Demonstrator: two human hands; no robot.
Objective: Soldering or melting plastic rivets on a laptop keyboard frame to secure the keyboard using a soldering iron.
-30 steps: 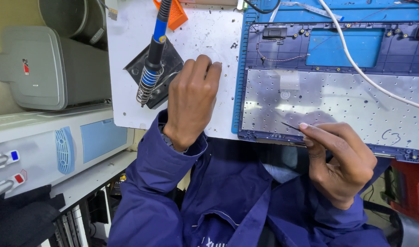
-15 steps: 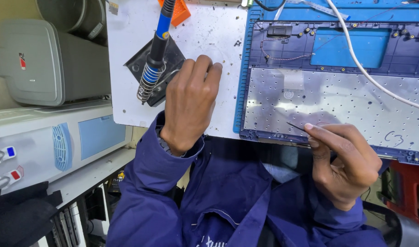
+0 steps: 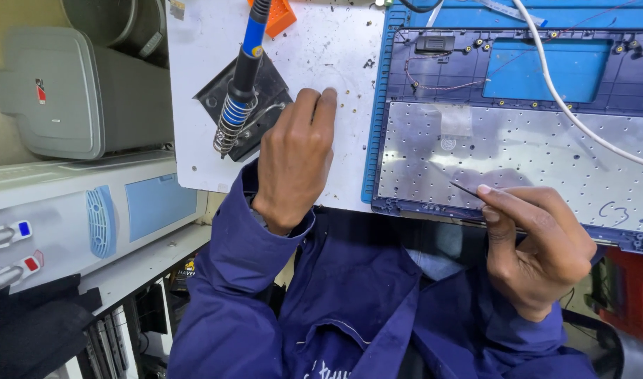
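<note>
My left hand rests knuckles-up on the white table, fingers curled, fingertips near small specks on the surface; I cannot see anything in it. My right hand pinches thin dark tweezers whose tip points at the silver metal plate of an opened blue laptop case. A blue-handled soldering iron sits in its coiled stand just left of my left hand.
A white cable crosses the laptop case diagonally. An orange object lies at the table's far edge. Grey and white machines stand to the left, below table level. A red stool is at the lower right.
The view has shifted slightly. Both hands stay almost in place; the left hand's fingers have edged a little further up the white table.
</note>
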